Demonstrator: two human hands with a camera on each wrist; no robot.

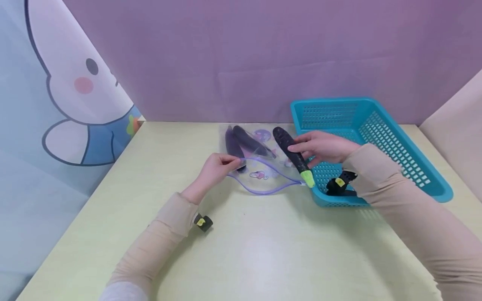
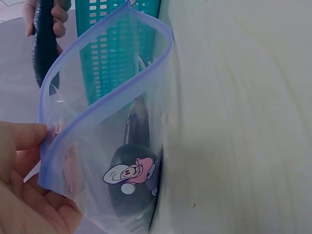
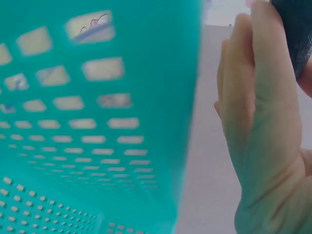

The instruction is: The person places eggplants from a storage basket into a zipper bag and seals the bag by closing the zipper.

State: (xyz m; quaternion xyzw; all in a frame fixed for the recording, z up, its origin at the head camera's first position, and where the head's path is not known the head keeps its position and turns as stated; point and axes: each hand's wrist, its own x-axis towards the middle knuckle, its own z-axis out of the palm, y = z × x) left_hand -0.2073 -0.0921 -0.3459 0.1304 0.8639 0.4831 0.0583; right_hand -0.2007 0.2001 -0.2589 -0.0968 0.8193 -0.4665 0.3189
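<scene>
My left hand (image 1: 218, 167) pinches the edge of a clear zip bag (image 1: 263, 192) with a purple seal, and its mouth gapes. In the left wrist view the thumb and fingers grip the seal (image 2: 45, 161) at one corner. Dark eggplants (image 1: 234, 146) lie inside the bag, partly behind printed cartoon figures. My right hand (image 1: 325, 146) holds another dark eggplant (image 1: 288, 147) by its middle, over the bag's right side beside the basket. Its light green stem end (image 1: 307, 179) points down toward the front. Only part of this eggplant (image 3: 296, 29) shows in the right wrist view.
A turquoise perforated basket (image 1: 410, 138) stands on the right of the pale table (image 1: 241, 251), its left wall close to the bag. The right wrist's black camera (image 1: 335, 187) overlaps the basket's front. A purple backdrop (image 1: 226, 62) rises behind the table.
</scene>
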